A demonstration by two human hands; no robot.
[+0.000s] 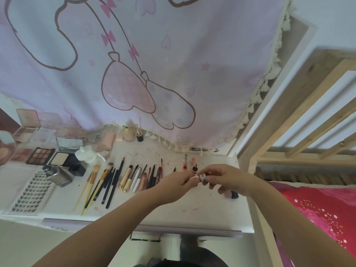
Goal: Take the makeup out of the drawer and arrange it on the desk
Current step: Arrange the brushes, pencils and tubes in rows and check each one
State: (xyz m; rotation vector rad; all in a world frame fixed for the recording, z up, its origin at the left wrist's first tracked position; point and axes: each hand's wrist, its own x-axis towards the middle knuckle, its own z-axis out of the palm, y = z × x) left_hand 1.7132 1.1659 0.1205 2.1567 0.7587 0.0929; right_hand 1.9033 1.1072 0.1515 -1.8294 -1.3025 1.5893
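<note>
— Pink cartoon-print curtain hangs behind the white, paint-speckled desk (pixel 202 209), and most of the makeup looks laid out already. What's the step in hand?

— My guess is placing one more piece. Both hands meet over the desk's right half, near the far edge, on a small pink-and-white cylindrical tube (pixel 201 177).

— How are the hands set?

— The left hand (pixel 174 185) pinches one end with curled fingertips; the right hand (pixel 229 180) has thumb and fingers curled round the other end. Neither is spread. Whether the cap is being twisted, I cannot tell.

— How to do it well?

— Keep the tube level and set it in line just right of the row of dark slim pencils and brushes (pixel 134 178), beside the small orange and red upright bottles (pixel 189 164), without knocking them over.

— Anything under the right hand?

— A dark blue object (pixel 234 194) pokes out near the desk's right edge; mind it.
</note>
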